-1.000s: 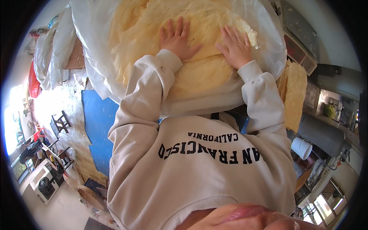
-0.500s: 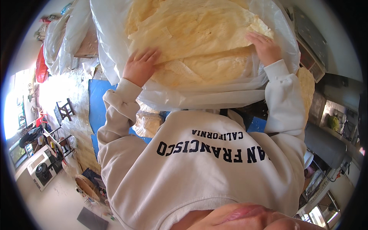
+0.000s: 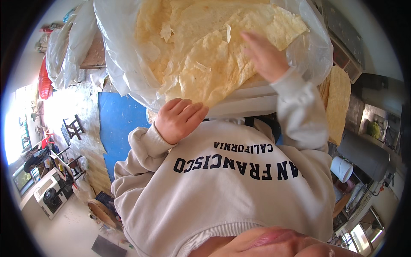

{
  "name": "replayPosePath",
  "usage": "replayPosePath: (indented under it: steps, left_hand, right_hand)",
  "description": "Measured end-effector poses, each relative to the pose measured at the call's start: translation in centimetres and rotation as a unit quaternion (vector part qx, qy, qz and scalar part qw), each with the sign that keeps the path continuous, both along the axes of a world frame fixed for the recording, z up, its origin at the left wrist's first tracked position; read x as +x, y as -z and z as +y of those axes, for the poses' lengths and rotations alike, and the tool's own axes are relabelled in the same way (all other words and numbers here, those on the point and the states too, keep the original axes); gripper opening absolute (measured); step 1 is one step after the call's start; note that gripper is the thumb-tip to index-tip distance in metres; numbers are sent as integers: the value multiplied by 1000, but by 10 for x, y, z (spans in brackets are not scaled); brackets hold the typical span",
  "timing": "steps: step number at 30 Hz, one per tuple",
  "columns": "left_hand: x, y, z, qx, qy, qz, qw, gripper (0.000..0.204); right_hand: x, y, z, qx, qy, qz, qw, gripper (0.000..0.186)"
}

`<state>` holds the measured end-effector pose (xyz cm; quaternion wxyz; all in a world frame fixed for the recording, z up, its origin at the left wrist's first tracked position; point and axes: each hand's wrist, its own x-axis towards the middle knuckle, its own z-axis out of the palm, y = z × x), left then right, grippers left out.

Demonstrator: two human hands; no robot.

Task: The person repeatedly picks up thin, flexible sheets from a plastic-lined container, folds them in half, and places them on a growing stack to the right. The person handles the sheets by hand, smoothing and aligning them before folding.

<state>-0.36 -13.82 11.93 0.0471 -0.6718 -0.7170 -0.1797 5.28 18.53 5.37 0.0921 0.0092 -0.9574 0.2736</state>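
A large, thin, pale yellow sheet (image 3: 214, 64), crinkled like flatbread, lies over more such sheets inside a clear plastic bag (image 3: 124, 47). My left hand (image 3: 182, 120) is closed on the near edge of the sheet, which is drawn to a point close to my chest. The fingertips hide the pinched edge. My right hand (image 3: 265, 55) is over the right side of the sheet, its fingers stretched out and slightly blurred. Whether it touches the surface I cannot tell. Small torn flakes (image 3: 165, 32) cling to the sheet.
Blue sheeting (image 3: 122, 124) lies at the left below the bag. Another yellow sheet (image 3: 338, 103) hangs at the right. A white bucket (image 3: 341, 169) and a grey cylinder (image 3: 364, 156) stand at the right. Farther left are a dark stool (image 3: 73, 127) and a round basket (image 3: 102, 213).
My left hand has pulled the sheet's edge toward my chest. The right hand has moved left and let go of the sheet's right edge. The sheet now slants, with more crinkles and flakes showing.
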Motion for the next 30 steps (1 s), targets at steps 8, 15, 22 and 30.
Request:
replayPosePath:
  steps: [8,15,22,30]
  left_hand:
    - [-28,-7,2,-86,11,-99,991,34]
    - [-127,0,94,-248,102,-388,881,21]
    - [-166,74,177,-196,208,-245,927,16]
    - [-198,98,153,-270,208,-422,840,25]
  right_hand:
    - [-17,22,-60,-8,-202,-51,978,77]
    - [18,18,-127,-6,-156,12,988,68]
    - [26,26,-144,25,-133,34,990,61]
    - [24,22,-113,-344,-156,-35,925,52]
